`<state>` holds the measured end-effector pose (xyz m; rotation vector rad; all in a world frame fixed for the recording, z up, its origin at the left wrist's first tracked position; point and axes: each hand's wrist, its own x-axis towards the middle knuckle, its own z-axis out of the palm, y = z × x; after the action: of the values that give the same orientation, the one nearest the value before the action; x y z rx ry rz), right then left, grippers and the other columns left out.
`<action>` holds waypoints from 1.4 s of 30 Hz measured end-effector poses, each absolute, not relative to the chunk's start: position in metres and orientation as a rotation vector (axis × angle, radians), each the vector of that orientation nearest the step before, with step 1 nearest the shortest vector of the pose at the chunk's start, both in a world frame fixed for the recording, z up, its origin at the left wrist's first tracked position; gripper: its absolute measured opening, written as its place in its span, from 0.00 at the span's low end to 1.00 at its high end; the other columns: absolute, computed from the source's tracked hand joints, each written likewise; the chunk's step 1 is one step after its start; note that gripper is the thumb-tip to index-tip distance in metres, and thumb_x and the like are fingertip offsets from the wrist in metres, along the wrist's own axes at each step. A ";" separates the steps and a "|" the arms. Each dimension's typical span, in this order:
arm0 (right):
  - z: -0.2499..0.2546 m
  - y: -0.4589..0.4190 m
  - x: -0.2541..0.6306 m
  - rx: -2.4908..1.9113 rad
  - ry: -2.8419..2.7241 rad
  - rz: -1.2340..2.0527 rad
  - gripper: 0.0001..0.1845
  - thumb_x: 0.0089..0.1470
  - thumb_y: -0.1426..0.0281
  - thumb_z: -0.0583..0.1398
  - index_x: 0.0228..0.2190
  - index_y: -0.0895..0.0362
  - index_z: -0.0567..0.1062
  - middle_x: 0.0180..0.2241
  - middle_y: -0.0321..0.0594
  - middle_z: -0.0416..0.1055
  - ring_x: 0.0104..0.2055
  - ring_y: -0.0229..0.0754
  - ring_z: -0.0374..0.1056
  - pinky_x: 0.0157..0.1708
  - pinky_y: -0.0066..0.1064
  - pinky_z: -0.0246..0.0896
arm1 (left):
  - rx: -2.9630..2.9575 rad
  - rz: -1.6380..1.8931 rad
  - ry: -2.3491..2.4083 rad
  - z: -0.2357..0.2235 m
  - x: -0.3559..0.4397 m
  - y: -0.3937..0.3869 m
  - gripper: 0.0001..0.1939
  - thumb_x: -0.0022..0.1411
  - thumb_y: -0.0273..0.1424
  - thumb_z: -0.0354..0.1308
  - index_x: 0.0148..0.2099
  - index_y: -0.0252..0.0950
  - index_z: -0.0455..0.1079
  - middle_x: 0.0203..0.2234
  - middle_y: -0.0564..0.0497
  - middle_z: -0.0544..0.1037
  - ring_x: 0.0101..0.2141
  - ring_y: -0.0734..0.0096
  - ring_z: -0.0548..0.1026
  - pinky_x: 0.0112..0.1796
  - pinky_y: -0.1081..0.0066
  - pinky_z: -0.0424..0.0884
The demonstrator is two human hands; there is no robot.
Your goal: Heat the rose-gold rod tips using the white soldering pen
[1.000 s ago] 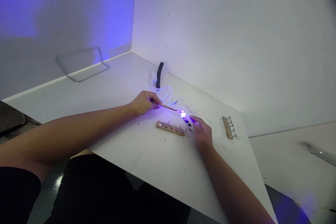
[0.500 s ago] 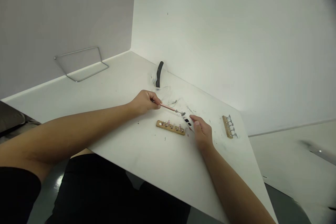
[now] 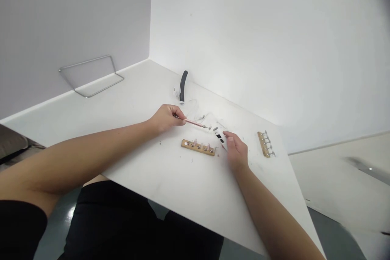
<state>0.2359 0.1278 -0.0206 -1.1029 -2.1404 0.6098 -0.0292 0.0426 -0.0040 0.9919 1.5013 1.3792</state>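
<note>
My left hand (image 3: 167,118) pinches a thin pink rod (image 3: 195,123), which slants down to the right. At the rod's far end is a small silvery tip (image 3: 207,127), too small to make out fully. My right hand (image 3: 237,152) is closed around a slim white handheld device (image 3: 224,142) with dark panels on its upper face. The device's front end lies just right of the rod's tip, with a small gap between. Below them, a wooden strip (image 3: 198,147) holds several small metal stands, some with pinkish nail-like tips.
A second wooden strip (image 3: 263,145) with several silvery stands lies at the table's right. Behind my hands are a black curved object (image 3: 183,86) and a thin pale cable (image 3: 193,107). A bent metal frame (image 3: 105,88) leans by the left wall. Small dark specks dot the white table (image 3: 170,178).
The white device has shifted slightly right, away from the rod's tip, which it seemed to meet before. My left hand keeps its pinch, nearly still. The view has shifted slightly and brightened.
</note>
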 end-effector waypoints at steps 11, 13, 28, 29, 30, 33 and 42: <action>-0.012 0.124 0.227 -1.471 -2.202 0.300 0.20 0.55 0.58 0.48 0.44 0.53 0.70 0.38 0.41 0.73 0.40 0.48 0.68 0.39 0.39 0.61 | 1.038 1.377 1.485 0.004 -0.025 0.036 0.06 0.44 0.29 0.61 0.27 0.35 0.67 0.17 0.53 0.72 0.22 0.76 0.67 0.24 0.74 0.60; -0.011 0.123 0.225 -1.513 -2.231 0.233 0.20 0.54 0.57 0.49 0.44 0.53 0.70 0.39 0.43 0.73 0.40 0.50 0.68 0.38 0.41 0.61 | 1.038 1.388 1.479 0.005 -0.025 0.036 0.06 0.43 0.29 0.62 0.26 0.35 0.67 0.17 0.53 0.73 0.22 0.75 0.67 0.24 0.74 0.60; -0.010 0.124 0.226 -1.529 -2.313 0.069 0.18 0.56 0.59 0.47 0.42 0.51 0.71 0.37 0.39 0.74 0.38 0.49 0.68 0.32 0.37 0.59 | 1.080 1.351 1.551 0.007 -0.023 0.035 0.07 0.45 0.32 0.61 0.26 0.35 0.68 0.17 0.53 0.73 0.22 0.75 0.68 0.25 0.74 0.60; -0.010 0.124 0.226 -1.518 -2.318 0.048 0.18 0.56 0.59 0.47 0.42 0.51 0.71 0.37 0.40 0.74 0.37 0.49 0.68 0.31 0.36 0.58 | 1.083 1.350 1.551 0.006 -0.023 0.035 0.07 0.45 0.32 0.62 0.26 0.35 0.68 0.17 0.53 0.73 0.22 0.75 0.68 0.25 0.74 0.60; -0.011 0.124 0.225 -1.508 -2.322 0.027 0.18 0.56 0.59 0.47 0.41 0.51 0.71 0.36 0.40 0.74 0.36 0.48 0.68 0.30 0.35 0.57 | 1.085 1.352 1.549 0.006 -0.023 0.035 0.07 0.45 0.32 0.62 0.26 0.34 0.68 0.17 0.53 0.73 0.22 0.75 0.68 0.26 0.74 0.60; -0.010 0.124 0.225 -1.497 -2.328 -0.020 0.17 0.56 0.61 0.48 0.37 0.52 0.73 0.33 0.39 0.74 0.34 0.46 0.68 0.27 0.32 0.54 | 1.078 1.357 1.542 0.004 -0.023 0.035 0.08 0.45 0.32 0.62 0.27 0.34 0.68 0.17 0.53 0.73 0.22 0.75 0.69 0.27 0.73 0.61; -0.012 0.122 0.228 -1.338 -2.150 0.027 0.16 0.55 0.63 0.49 0.38 0.55 0.73 0.35 0.41 0.73 0.38 0.46 0.67 0.35 0.35 0.58 | 1.060 1.377 1.497 -0.004 -0.026 0.037 0.09 0.45 0.33 0.63 0.27 0.35 0.68 0.16 0.54 0.73 0.20 0.76 0.68 0.23 0.75 0.58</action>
<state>0.2277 0.1217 -0.0115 -1.3384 -2.1497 0.0271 -0.0258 0.0367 -0.0042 1.0600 1.4971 1.3774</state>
